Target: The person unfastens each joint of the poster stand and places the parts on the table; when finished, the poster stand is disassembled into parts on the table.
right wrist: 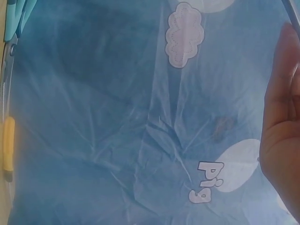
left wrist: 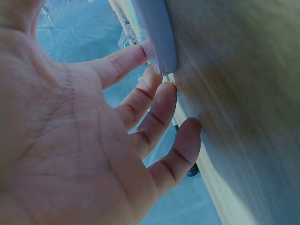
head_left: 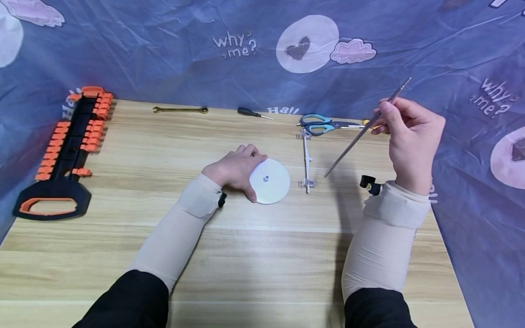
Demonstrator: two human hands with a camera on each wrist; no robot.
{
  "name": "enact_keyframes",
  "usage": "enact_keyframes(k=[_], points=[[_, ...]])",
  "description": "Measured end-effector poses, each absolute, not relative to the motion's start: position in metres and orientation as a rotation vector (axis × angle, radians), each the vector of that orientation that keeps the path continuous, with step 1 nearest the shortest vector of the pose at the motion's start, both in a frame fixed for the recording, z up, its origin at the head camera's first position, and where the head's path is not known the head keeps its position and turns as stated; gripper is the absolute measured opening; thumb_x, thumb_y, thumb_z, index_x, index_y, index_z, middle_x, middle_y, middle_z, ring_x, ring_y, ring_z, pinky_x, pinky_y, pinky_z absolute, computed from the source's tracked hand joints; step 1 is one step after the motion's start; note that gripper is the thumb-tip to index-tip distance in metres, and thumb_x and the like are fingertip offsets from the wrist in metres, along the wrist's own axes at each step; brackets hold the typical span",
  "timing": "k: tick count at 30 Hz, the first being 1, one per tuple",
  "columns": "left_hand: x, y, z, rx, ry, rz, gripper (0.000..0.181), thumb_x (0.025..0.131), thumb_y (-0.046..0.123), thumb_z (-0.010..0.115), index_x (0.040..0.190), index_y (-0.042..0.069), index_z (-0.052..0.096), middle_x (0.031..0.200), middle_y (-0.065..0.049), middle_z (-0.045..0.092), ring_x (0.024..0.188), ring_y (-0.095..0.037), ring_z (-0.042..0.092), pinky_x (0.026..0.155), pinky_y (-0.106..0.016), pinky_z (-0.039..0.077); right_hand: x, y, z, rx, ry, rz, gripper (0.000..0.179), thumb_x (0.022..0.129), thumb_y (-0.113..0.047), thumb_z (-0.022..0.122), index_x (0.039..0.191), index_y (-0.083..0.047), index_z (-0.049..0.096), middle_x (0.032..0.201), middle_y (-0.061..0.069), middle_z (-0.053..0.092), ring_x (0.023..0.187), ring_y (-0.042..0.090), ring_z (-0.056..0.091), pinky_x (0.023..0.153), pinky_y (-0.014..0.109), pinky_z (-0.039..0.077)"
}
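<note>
My left hand [head_left: 239,169] holds the rim of a white round disc [head_left: 272,187] on the table, thumb at the near edge and forefinger at the far edge. A short peg stands up at the disc's centre. In the left wrist view the disc [left wrist: 161,37] appears edge-on beside the forefinger, the other fingers loosely bent. My right hand [head_left: 414,136] is raised and pinches a thin grey metal rod [head_left: 361,132], slanted with its lower end toward the table. Between the disc and the rod lies a slim white bar [head_left: 306,157] with clear plastic pieces at both ends.
Along the back edge lie a brass-coloured wrench [head_left: 180,110], a black-handled screwdriver [head_left: 250,113] and blue-black scissors [head_left: 324,125]. A yellow-handled tool [right wrist: 8,143] shows beside them in the right wrist view. At left lies a black and orange rack [head_left: 74,141]. A blue printed cloth [head_left: 184,54] hangs behind.
</note>
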State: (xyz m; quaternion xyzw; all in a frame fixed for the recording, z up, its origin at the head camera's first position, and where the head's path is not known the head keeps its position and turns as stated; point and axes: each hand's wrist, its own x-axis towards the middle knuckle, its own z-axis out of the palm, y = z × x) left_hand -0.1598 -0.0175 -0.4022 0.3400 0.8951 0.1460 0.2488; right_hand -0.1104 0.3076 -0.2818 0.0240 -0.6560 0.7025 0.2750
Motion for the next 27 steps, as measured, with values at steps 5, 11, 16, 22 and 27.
enact_keyframes(k=[5, 11, 16, 22, 27], points=[[-0.16, -0.018, -0.403, 0.922, 2.442, 0.401, 0.128, 0.062, 0.049, 0.103, 0.166, 0.015, 0.036, 0.149, -0.007, 0.041, 0.131, -0.027, 0.037, 0.114, -0.045, 0.04, -0.118, 0.313, -0.291, 0.077, -1.779, 1.912, 0.019, 0.091, 0.002, 0.08, 0.099, 0.019, 0.075, 0.078, 0.016, 0.075, 0.056, 0.021, 0.068, 0.056, 0.023, 0.058], [-0.16, -0.017, -0.402, 0.922, 2.441, 0.397, 0.129, 0.062, 0.049, 0.103, 0.166, 0.015, 0.035, 0.149, -0.007, 0.041, 0.131, -0.027, 0.037, 0.114, -0.045, 0.04, -0.132, 0.32, -0.309, 0.041, -1.809, 1.983, 0.018, 0.092, -0.001, 0.08, 0.1, 0.015, 0.076, 0.078, 0.014, 0.075, 0.053, 0.019, 0.068, 0.054, 0.026, 0.059], [-0.16, -0.017, -0.402, 0.928, 2.437, 0.4, 0.128, 0.062, 0.049, 0.103, 0.166, 0.015, 0.036, 0.149, -0.007, 0.041, 0.131, -0.027, 0.037, 0.114, -0.045, 0.04, -0.138, 0.324, -0.319, -0.024, -1.827, 2.068, 0.019, 0.093, -0.005, 0.081, 0.102, 0.011, 0.077, 0.079, 0.012, 0.074, 0.053, 0.018, 0.069, 0.054, 0.027, 0.059], [-0.161, -0.017, -0.402, 0.929, 2.435, 0.4, 0.128, 0.062, 0.049, 0.103, 0.166, 0.016, 0.036, 0.149, -0.007, 0.04, 0.131, -0.027, 0.037, 0.114, -0.045, 0.04, -0.142, 0.329, -0.324, -0.092, -1.826, 2.102, 0.018, 0.093, -0.006, 0.082, 0.101, 0.009, 0.078, 0.08, 0.011, 0.074, 0.053, 0.016, 0.069, 0.054, 0.027, 0.059], [-0.161, -0.018, -0.402, 0.925, 2.434, 0.396, 0.129, 0.062, 0.049, 0.103, 0.166, 0.015, 0.035, 0.149, -0.007, 0.04, 0.131, -0.027, 0.037, 0.114, -0.045, 0.04, -0.145, 0.331, -0.33, -0.155, -1.922, 2.077, 0.014, 0.093, -0.008, 0.082, 0.099, 0.004, 0.079, 0.08, 0.008, 0.074, 0.053, 0.015, 0.069, 0.055, 0.026, 0.059]])
